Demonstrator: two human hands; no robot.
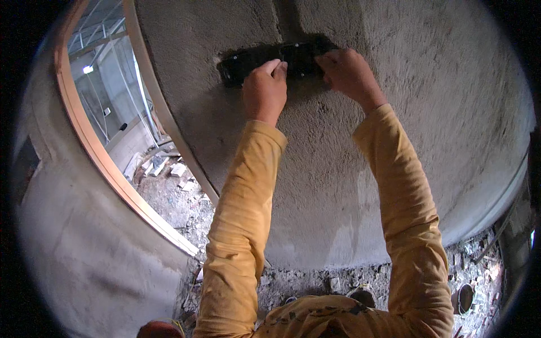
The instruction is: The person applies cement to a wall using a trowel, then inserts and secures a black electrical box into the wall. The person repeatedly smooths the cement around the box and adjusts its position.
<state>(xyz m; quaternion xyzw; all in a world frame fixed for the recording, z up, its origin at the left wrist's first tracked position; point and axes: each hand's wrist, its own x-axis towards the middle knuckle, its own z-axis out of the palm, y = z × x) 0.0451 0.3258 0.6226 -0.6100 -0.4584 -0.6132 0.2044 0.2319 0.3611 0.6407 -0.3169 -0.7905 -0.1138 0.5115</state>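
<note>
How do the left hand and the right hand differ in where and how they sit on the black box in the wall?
The left hand is fisted over the middle of the black box, reaching its lower edge; the right hand covers its right end. The left hand sits lower, the right hand higher. Both touch the box, set in the rough plastered wall.

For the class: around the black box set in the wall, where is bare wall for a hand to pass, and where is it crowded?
Bare plaster lies right of the right hand and below the black box, between the sleeves. Crowded: the box front, where the left hand also presses.
</note>
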